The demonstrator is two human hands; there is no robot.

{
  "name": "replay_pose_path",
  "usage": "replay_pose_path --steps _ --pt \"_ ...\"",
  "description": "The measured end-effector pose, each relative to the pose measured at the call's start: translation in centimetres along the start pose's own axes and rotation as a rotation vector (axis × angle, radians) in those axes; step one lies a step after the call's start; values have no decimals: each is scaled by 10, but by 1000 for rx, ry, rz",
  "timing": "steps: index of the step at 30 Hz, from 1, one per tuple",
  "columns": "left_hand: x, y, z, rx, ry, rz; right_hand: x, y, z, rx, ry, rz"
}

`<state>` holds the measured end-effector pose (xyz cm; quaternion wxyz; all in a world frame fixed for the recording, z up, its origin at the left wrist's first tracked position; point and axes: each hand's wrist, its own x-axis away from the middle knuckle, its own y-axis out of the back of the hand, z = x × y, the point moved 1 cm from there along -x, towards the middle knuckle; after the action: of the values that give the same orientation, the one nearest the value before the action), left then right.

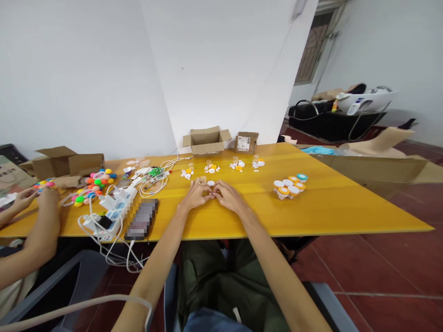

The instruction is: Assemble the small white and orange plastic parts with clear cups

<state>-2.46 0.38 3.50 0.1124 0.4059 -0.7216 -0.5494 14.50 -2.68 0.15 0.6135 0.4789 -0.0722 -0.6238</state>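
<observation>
Hands, 1 pr., bare, above table, between near edge and mid-width. Left hand: fingers curled inward, tips close to those of right hand, likewise bent; whether either pinches a small pc. can't be told (tips tiny & partly hidden). White disc, qty 1: just beyond fingertips, on the far-edge side.

Step in hand, as judged: fine two-handed work on small parts. Next move would seem to call for a light fingertip pinch & steady wrists.

Small parts, white & orange, w/ clear cups, 4 lots in a row toward far edge, L to R: first lot, second lot, third lot, fourth lot. Round-topped units, white/orange plus 1 teal: grouped toward right end, well apart from hands.

Cartons, far edge: open box, no legible print; smaller box w/ white label, print illegible.

Left part of table: phone by near edge, screen pixelated; power strip; coloured balls; co-worker's hand nr. left end. Brands: none readable.
</observation>
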Motion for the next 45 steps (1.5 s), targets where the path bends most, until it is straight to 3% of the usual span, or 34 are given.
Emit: replay_pose_path --steps 45 --pt "1 -3 2 70 21 -26 -1 -3 -2 32 6 6"
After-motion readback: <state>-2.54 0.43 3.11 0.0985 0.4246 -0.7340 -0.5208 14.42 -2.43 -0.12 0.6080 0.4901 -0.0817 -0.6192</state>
